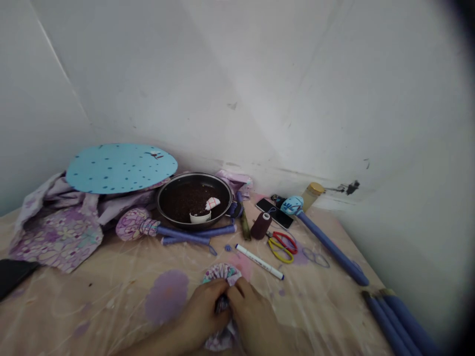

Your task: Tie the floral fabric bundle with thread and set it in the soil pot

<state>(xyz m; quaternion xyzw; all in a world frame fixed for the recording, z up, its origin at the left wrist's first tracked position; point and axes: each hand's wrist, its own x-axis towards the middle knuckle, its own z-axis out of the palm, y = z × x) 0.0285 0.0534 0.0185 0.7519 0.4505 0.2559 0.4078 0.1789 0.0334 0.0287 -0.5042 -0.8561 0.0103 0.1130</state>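
At the bottom centre of the head view, my left hand [203, 312] and my right hand [249, 312] are close together, fingers bent round a gathered floral cloth [221, 271]. The cloth's ruffled part bulges out beyond my fingertips, and more of it hangs below between my hands. Something dark shows in the gap between my fingers, too hidden to make out. Beyond the cloth lies a white marker [260, 261].
A dark pan [195, 199] of brown grains holds a white cup. Around it are a floral-headed stick [135, 224], thread spool [261, 226], pliers and scissors [282, 247], phone [274, 213], blue-headed stick [330, 245], blue rods [399, 321] and a blue oval board [120, 168].
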